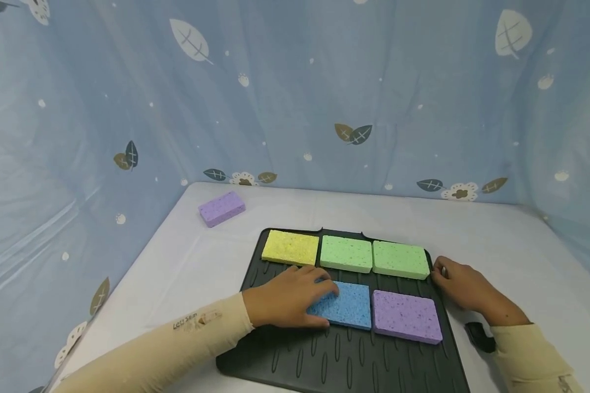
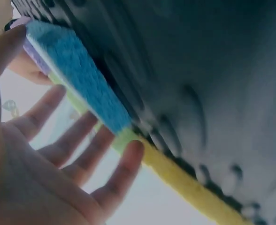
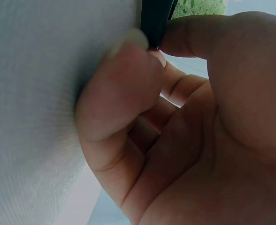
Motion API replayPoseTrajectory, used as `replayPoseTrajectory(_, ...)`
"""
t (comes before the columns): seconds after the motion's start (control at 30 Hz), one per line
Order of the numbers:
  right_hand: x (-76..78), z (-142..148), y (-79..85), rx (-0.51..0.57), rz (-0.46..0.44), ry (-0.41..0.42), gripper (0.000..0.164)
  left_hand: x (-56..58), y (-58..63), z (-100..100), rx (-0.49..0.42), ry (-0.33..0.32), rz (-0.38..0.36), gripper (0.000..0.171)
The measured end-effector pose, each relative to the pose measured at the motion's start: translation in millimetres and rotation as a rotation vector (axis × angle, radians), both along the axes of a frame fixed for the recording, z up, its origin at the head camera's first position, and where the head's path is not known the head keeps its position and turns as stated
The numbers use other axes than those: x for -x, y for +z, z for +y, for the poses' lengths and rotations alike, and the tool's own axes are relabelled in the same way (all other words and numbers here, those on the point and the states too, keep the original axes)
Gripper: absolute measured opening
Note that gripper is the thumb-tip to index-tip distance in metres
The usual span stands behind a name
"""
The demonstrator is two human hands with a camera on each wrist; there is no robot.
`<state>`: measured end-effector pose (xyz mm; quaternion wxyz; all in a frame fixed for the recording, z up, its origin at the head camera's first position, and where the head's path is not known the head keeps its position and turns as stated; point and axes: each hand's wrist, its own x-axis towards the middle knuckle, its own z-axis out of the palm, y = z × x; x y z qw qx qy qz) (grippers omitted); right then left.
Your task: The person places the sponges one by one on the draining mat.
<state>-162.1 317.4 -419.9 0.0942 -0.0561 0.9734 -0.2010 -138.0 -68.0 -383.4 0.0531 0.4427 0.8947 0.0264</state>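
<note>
Five sponges lie in two rows on a black ridged mat. A yellow sponge and two green sponges, one in the middle and one at the right, form the far row. Nearer are a blue sponge and a purple sponge. My left hand is spread over the left end of the blue sponge, thumb and fingertips at its surface. Beside the mat's right edge, my right hand pinches that edge between thumb and curled fingers.
Another purple sponge lies off the mat, on the far left of the white tabletop. A blue leaf-patterned curtain hangs behind and at the sides. A dark object sits by the right wrist.
</note>
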Motion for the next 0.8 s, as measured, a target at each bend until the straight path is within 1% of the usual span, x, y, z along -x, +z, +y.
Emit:
replayPoseTrajectory(0.1,0.8,-0.6,1.4,0.001,0.003,0.009,0.014,7.2,6.9,-10.6,-0.045,0.023,-0.025,0.056)
replayPoseTrajectory(0.17,0.7,-0.9,2.4,-0.004,0.000,0.013,0.014,16.0,11.6,-19.7,-0.089,0.061,-0.013,0.052)
replayPoseTrajectory(0.23,0.1,-1.2,3.6,-0.004,-0.003,0.011,0.014,28.2,15.6,-30.4,-0.129,0.127,0.025,0.049)
replayPoseTrajectory(0.3,-0.4,-1.4,4.8,-0.003,-0.001,0.009,0.014,42.5,18.1,-43.8,-0.163,0.201,0.079,0.047)
replayPoseTrajectory(0.37,-0.9,-1.4,5.0,-0.002,0.007,0.009,0.014,57.5,17.6,-59.1,-0.175,0.283,0.123,0.049)
replayPoseTrajectory(0.43,-0.9,-1.4,4.8,0.000,0.014,0.015,0.014,71.8,15.5,-75.2,-0.161,0.357,0.147,0.053)
replayPoseTrajectory(0.53,-0.9,-1.3,4.3,-0.002,0.016,0.013,0.013,91.7,11.2,-97.2,-0.117,0.459,0.131,0.061)
replayPoseTrajectory(0.63,-1.2,-1.3,3.6,0.006,0.007,0.004,0.013,109.2,7.5,-115.6,-0.088,0.553,0.086,0.065)
replayPoseTrajectory(0.7,-1.5,-1.2,3.1,0.011,0.004,0.000,0.013,119.2,6.1,-126.4,-0.076,0.615,0.061,0.067)
replayPoseTrajectory(0.8,-2.1,-0.5,2.8,0.017,0.006,-0.003,0.013,130.4,6.3,-140.3,-0.074,0.693,-0.001,0.071)
